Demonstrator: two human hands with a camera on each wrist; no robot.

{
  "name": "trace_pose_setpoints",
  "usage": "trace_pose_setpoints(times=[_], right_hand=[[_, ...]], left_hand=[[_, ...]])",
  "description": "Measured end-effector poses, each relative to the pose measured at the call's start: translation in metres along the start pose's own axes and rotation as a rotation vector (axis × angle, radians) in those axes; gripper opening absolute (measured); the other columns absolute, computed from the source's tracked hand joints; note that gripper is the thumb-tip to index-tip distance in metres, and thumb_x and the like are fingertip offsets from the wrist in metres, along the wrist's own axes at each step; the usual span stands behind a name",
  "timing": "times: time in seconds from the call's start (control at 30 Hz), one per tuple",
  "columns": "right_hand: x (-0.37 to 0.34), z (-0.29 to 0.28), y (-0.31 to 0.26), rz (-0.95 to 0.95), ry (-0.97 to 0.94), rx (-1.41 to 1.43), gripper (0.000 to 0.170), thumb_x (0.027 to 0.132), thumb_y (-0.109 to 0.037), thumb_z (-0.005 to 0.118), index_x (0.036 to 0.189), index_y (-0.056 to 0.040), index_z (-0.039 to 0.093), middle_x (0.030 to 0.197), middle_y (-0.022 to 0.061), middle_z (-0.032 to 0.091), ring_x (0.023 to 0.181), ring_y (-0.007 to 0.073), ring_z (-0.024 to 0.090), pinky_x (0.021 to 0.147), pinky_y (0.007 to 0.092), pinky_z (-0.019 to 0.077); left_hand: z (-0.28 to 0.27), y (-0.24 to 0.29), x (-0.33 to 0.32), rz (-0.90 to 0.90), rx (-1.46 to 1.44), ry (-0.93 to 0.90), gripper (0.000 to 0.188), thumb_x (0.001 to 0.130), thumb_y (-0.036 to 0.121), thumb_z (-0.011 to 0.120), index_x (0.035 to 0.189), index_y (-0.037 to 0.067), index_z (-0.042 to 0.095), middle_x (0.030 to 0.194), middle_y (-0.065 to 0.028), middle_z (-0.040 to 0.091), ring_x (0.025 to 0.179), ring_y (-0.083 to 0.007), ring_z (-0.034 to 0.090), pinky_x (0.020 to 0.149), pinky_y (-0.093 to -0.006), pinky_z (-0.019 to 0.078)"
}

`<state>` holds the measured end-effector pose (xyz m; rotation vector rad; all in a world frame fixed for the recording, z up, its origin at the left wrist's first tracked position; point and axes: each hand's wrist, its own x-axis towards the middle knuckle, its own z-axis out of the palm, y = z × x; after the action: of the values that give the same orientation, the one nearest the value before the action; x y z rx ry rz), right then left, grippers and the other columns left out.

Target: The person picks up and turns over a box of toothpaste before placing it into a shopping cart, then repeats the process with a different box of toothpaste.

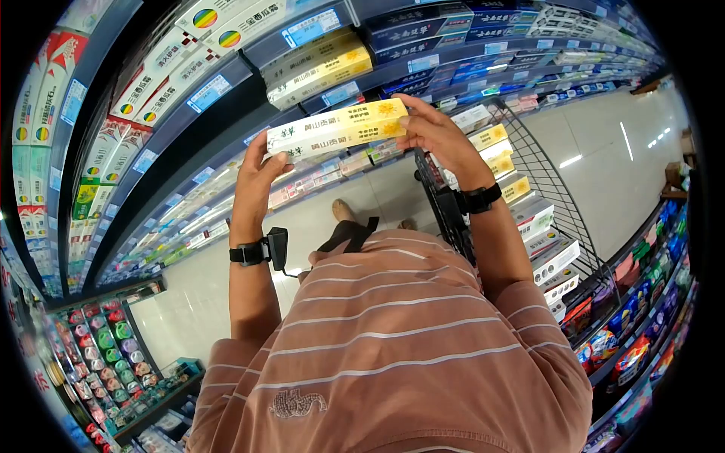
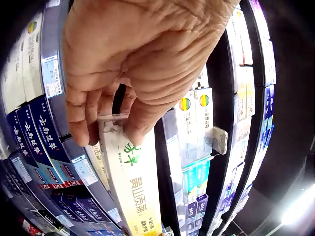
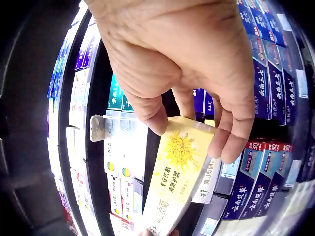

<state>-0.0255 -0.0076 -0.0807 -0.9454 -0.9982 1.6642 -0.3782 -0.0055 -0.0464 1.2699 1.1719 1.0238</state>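
Note:
A long white-and-yellow toothpaste box (image 1: pixel 336 128) with a yellow flower print is held level in front of the shelves, one end in each hand. My left hand (image 1: pixel 260 164) grips its white end, thumb on the face and fingers behind. The left wrist view shows that thumb on the box (image 2: pixel 134 182) beside green lettering. My right hand (image 1: pixel 440 140) pinches the yellow end. Seen from the right wrist, the thumb and fingers lie on opposite sides of the box (image 3: pixel 177 162). Behind it, similar yellow-and-white boxes (image 1: pixel 321 69) sit on a shelf.
To the right stands a wire shopping cart (image 1: pixel 555 151) with several toothpaste boxes (image 1: pixel 544 241) stacked in or against it. Shelves of boxed toothpaste with blue price tags (image 1: pixel 313 28) curve around the front and left. Tiled floor (image 1: pixel 177 302) shows below, and packaged goods (image 1: pixel 630 362) line the lower right.

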Motion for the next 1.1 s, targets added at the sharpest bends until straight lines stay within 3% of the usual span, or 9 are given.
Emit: trace_pose_setpoints(times=[0.23,0.43,0.47,0.57,0.67,0.73,0.83,0.97,1.1], right_hand=[[0.010,-0.005,0.011,-0.029,0.012,-0.039,0.054,0.101,-0.020,0.059,0.152,-0.0073,0.044,0.119,0.0078,0.063,0.100,0.0150,0.064,0.091,0.0313,0.0545],[0.027,-0.005,0.017,0.000,0.071,-0.115,0.055,0.100,-0.020,0.059,0.151,-0.0077,0.045,0.122,0.0077,0.062,0.105,0.0156,0.063,0.094,0.0308,0.0521],[0.030,-0.003,0.017,-0.023,0.102,-0.085,0.055,0.096,-0.022,0.065,0.147,-0.0066,0.049,0.120,0.0069,0.064,0.096,0.0126,0.061,0.087,0.0289,0.0526],[0.042,0.002,0.015,-0.098,0.166,-0.072,0.054,0.096,-0.023,0.066,0.144,-0.0037,0.050,0.121,0.0083,0.064,0.099,0.0141,0.062,0.089,0.0303,0.0525],[0.063,0.000,0.018,-0.066,0.199,-0.068,0.049,0.099,-0.021,0.063,0.142,0.0001,0.051,0.125,0.0086,0.063,0.112,0.0170,0.062,0.100,0.0321,0.0497],[0.072,0.006,0.017,-0.082,0.216,-0.053,0.047,0.099,-0.022,0.064,0.139,-0.0010,0.054,0.124,0.0082,0.064,0.112,0.0166,0.063,0.100,0.0319,0.0496],[0.089,0.012,0.021,-0.116,0.227,-0.018,0.047,0.098,-0.021,0.065,0.140,-0.0024,0.053,0.118,0.0080,0.064,0.107,0.0161,0.062,0.098,0.0301,0.0489],[0.110,0.010,0.034,-0.169,0.220,-0.016,0.049,0.098,-0.020,0.065,0.143,-0.0050,0.052,0.112,0.0088,0.064,0.103,0.0156,0.062,0.093,0.0282,0.0500],[0.108,0.029,0.010,-0.088,0.283,-0.017,0.051,0.098,-0.020,0.064,0.145,-0.0058,0.051,0.107,0.0088,0.064,0.094,0.0146,0.062,0.081,0.0259,0.0519]], left_hand=[[-0.006,-0.024,0.005,0.035,0.111,-0.042,0.059,0.091,0.012,0.073,0.144,0.007,0.047,0.138,-0.0111,0.055,0.108,-0.0175,0.061,0.091,-0.0321,0.0522],[-0.011,-0.045,0.019,-0.004,0.417,0.010,0.056,0.091,0.006,0.072,0.141,0.007,0.047,0.129,-0.0083,0.060,0.091,-0.0108,0.061,0.078,-0.0255,0.0511],[-0.011,-0.044,0.022,0.018,0.422,0.029,0.056,0.090,0.007,0.073,0.140,0.006,0.049,0.126,-0.0089,0.062,0.088,-0.0115,0.062,0.076,-0.0264,0.0516],[-0.010,-0.043,0.034,0.082,0.436,0.084,0.055,0.087,0.010,0.076,0.137,0.005,0.053,0.119,-0.0110,0.068,0.081,-0.0138,0.065,0.071,-0.0291,0.0530],[-0.012,-0.040,0.049,0.123,0.432,0.107,0.053,0.088,0.010,0.076,0.136,0.005,0.053,0.108,-0.0100,0.070,0.080,-0.0132,0.065,0.071,-0.0280,0.0532],[-0.012,-0.042,0.060,0.167,0.401,0.131,0.053,0.088,0.009,0.076,0.136,0.005,0.053,0.097,-0.0091,0.071,0.079,-0.0136,0.065,0.071,-0.0282,0.0534],[-0.018,-0.045,0.077,0.188,0.407,0.136,0.052,0.088,0.009,0.076,0.135,0.005,0.054,0.097,-0.0094,0.071,0.080,-0.0136,0.066,0.071,-0.0282,0.0532],[-0.028,-0.054,0.098,0.233,0.409,0.137,0.050,0.088,0.008,0.075,0.133,0.004,0.055,0.111,-0.0112,0.068,0.084,-0.0148,0.066,0.074,-0.0295,0.0551],[-0.031,-0.050,0.109,0.223,0.415,0.155,0.049,0.088,0.008,0.075,0.132,0.003,0.056,0.115,-0.0113,0.066,0.084,-0.0156,0.067,0.074,-0.0301,0.0556]])
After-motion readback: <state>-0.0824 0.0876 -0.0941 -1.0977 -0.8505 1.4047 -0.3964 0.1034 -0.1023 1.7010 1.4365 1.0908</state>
